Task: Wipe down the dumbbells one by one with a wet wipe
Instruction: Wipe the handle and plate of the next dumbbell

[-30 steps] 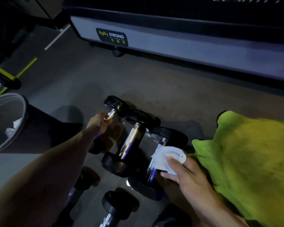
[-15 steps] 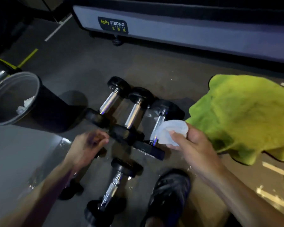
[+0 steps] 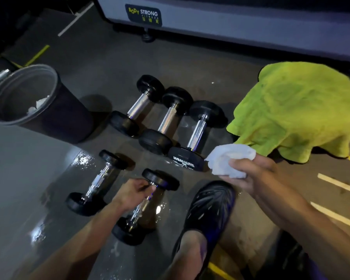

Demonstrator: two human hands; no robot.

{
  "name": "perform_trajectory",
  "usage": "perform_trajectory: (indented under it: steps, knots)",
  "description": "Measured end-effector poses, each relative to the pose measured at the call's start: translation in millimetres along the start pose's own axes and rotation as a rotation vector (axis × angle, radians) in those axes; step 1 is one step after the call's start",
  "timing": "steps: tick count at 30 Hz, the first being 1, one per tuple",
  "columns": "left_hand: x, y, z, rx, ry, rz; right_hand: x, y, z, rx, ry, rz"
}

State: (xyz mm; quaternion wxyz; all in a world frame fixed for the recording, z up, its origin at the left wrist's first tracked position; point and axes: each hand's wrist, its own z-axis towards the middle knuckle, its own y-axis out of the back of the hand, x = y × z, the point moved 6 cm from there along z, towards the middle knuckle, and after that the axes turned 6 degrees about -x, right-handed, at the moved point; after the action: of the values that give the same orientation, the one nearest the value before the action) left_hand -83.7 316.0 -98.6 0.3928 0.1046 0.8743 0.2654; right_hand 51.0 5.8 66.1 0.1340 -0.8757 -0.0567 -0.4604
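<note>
Having let go of the far row, the left hand now closes on a near dumbbell on the floor, signalling the next wipe-down, while the right hand clutches the wet wipe.

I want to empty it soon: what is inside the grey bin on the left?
Inside the bin, crumpled white wipes lie against the inner wall. The bottom of the bin is dark and partly hidden by its near rim, so whatever else it holds cannot be seen.

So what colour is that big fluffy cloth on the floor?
Bright yellow-green. The cloth shows clearly in the head view, to the right of the dumbbells.
</note>
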Motion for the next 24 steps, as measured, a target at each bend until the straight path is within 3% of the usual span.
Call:
perform_trajectory:
  steps: [4, 11, 18, 24]
  knots:
    - [8.5, -14.3, -4.1, 0.033, 0.09, -0.157, -2.8, 0.4, 4.3, 0.017, 0.05, -0.116]
    - [-47.8, 3.4, -47.0, -0.217, -0.058, -0.311, 49.9, 34.5, 1.0, -0.075, 0.241, -0.159]
    - [-264.7, 44.7, -70.8, -0.314, -0.435, -0.548, 95.6, 66.1, -9.7, -0.234, 0.411, -0.093]
    - [-440.0, 24.2, -69.1, -0.158, -0.77, -0.822, 121.3, 115.6, -16.0, -0.431, 0.49, 0.056]
